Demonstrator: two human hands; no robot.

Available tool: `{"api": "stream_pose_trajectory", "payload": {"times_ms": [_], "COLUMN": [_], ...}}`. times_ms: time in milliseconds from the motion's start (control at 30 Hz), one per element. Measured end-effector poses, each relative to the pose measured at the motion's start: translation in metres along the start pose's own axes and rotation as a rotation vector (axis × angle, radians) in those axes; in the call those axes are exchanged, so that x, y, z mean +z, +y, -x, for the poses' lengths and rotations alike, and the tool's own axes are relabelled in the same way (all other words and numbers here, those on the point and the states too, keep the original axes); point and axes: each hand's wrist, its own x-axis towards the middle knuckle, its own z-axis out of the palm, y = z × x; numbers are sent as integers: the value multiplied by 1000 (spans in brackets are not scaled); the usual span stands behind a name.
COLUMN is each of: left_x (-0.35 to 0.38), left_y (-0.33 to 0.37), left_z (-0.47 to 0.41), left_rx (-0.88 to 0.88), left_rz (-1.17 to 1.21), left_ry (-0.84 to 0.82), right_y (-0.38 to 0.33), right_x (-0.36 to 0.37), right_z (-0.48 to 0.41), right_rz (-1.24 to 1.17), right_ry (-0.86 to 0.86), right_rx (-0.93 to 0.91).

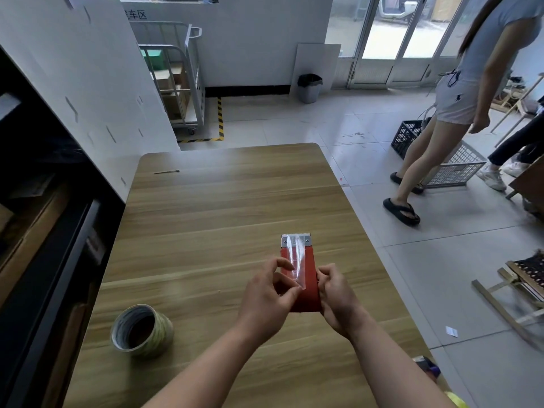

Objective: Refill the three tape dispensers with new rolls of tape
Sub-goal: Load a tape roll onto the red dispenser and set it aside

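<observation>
Right hand [338, 298]: you grip the red tape dispenser [307, 275], steadying it over the table [235, 187], near centre.
Left hand [266, 298]: pinches the clear tape [295, 257] to guide it toward the far blade [295, 240].
Tape rolls [141, 329]: near left.

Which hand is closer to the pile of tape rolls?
Left. The left hand pinches the clear tape on the red dispenser, to the right of the tape rolls; the right hand holds the dispenser's other side, farther off.

The wooden table [235, 187] bears tape rolls [142, 331] and a thin stick [166, 172].
</observation>
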Motion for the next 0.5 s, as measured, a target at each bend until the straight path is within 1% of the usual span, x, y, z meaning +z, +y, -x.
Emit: {"api": "stream_pose_trajectory", "payload": {"times_ms": [67,167,300,367,500], "left_x": [5,10,13,15,17], "left_y": [-4,-11,-15,-14,-11], "left_z": [3,4,4,3,-2], "left_rx": [15,31,69,72,12], "left_rz": [-3,-52,-188,-176,-83], "left_ry": [13,20,37,59,118], "right_y": [-3,-3,0,2,5], "right_x": [0,1,0,0,2], "right_z": [1,0,-2,-1,-1], "right_rz": [-38,-86,-166,-193,-223], "right_ry": [-65,-57,-59,-65,-44], "right_rx": [-3,-19,-27,-40,-81]}}
